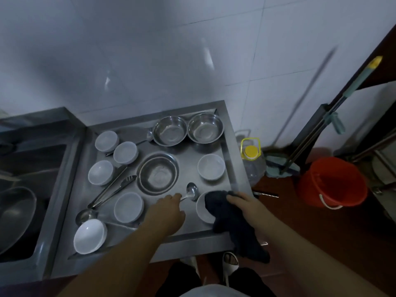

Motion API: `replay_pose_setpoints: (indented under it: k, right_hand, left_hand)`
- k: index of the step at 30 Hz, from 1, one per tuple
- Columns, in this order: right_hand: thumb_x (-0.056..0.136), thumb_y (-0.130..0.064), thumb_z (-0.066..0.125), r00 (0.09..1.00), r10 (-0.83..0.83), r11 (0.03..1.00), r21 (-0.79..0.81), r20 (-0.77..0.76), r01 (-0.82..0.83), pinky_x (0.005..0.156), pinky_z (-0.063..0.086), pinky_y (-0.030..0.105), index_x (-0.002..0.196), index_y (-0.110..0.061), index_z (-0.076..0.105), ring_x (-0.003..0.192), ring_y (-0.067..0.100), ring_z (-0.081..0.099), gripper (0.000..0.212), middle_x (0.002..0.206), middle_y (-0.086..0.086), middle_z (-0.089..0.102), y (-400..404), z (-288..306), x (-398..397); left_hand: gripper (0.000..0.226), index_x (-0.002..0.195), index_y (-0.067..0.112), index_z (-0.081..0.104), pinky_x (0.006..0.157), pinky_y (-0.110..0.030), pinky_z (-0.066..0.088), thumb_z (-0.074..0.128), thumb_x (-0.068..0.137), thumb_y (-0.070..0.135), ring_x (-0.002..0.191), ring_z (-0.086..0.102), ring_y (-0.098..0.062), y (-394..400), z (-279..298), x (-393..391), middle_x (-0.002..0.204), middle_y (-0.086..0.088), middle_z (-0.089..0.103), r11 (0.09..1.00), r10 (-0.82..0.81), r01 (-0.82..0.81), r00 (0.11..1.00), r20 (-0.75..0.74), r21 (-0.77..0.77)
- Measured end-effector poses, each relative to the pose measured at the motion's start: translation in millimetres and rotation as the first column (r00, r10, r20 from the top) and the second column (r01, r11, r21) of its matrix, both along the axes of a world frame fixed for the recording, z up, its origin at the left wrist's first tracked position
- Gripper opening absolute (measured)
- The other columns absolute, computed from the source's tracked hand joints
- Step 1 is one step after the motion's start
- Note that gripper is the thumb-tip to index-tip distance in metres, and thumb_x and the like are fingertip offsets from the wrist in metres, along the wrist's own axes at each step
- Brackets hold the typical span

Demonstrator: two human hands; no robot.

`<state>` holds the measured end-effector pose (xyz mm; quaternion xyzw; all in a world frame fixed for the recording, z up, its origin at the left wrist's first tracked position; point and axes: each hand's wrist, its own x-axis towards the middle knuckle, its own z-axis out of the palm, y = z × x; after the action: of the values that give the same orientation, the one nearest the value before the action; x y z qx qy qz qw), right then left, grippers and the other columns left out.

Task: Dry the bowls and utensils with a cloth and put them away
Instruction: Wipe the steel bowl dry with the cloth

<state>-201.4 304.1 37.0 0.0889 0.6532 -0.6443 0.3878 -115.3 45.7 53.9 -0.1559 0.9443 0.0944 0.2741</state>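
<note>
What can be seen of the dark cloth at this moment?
The dark cloth looks like soft, crumpled fabric, near black. The right hand grips its upper end over a white bowl at the steel tray's front right corner, covering part of the bowl's rim. The rest droops past the tray's front edge and hangs free toward the floor.

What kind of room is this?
Probably a plain kitchen's washing-up corner: a steel counter covered in white bowls and steel bowls, a sink alongside, tiled wall, and a red bucket on the floor.
</note>
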Motion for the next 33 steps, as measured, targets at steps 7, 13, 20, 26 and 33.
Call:
replay_pose_setpoints:
  k: [7,13,20,26,33]
  right_hand:
    - [0.098,-0.022,0.071,0.935,-0.355,0.934,-0.042,-0.013,0.355,0.071,0.058,0.039,0.103,0.001,0.069,0.084,0.028,0.073,0.023,0.096,0.022,0.075,-19.2,10.1,-59.9]
    - [0.096,-0.026,0.071,0.853,-0.511,0.852,0.069,-0.109,0.519,0.077,0.056,0.037,0.081,-0.022,0.079,0.083,0.018,0.074,0.018,0.090,0.009,0.078,-41.2,2.9,-111.3]
    - [0.083,-0.038,0.073,0.790,-0.602,0.785,0.095,-0.116,0.612,0.053,0.056,0.023,0.071,-0.031,0.077,0.071,0.009,0.076,0.014,0.077,-0.003,0.077,-62.8,7.4,-144.2]
    - [0.097,-0.029,0.070,0.781,-0.612,0.766,0.153,-0.127,0.625,0.057,0.056,0.029,0.071,-0.031,0.075,0.072,0.014,0.075,0.026,0.079,0.001,0.076,-64.8,1.3,-151.4]
    - [0.086,-0.034,0.076,0.721,-0.692,0.708,0.160,-0.038,0.688,0.048,0.057,0.028,0.073,-0.027,0.079,0.069,0.018,0.078,0.016,0.081,0.004,0.080,-68.8,-12.7,-152.7]
  left_hand:
    - [0.059,0.155,0.024,0.041,0.102,-0.045,0.051,0.054,0.100,0.043,0.127,0.059,-0.029,-38.8,-18.4,-78.2,0.148,-0.006,0.057,0.996,-0.023,0.022,1.000,0.016,0.085]
    - [0.060,0.158,0.020,0.038,0.103,-0.046,0.052,0.053,0.102,0.038,0.127,0.061,-0.033,-81.3,-47.4,-154.8,0.143,-0.013,0.060,0.981,-0.025,0.016,0.999,0.047,0.193]
    - [0.062,0.160,0.011,0.038,0.120,-0.042,0.037,0.049,0.107,0.041,0.148,0.045,-0.033,-105.1,-95.9,-234.8,0.164,-0.014,0.042,0.921,0.088,-0.112,0.993,0.081,0.372]
    - [0.054,0.132,0.000,0.062,0.101,-0.044,0.048,0.039,0.110,0.044,0.124,0.061,-0.043,-102.7,-131.6,-283.4,0.133,-0.025,0.065,0.770,0.387,-0.391,0.915,0.118,0.504]
    - [0.063,0.142,0.010,0.058,0.111,-0.050,0.049,0.048,0.098,0.055,0.121,0.066,-0.034,-106.5,-153.8,-312.6,0.132,-0.016,0.067,0.330,0.662,-0.650,0.676,0.322,0.685]
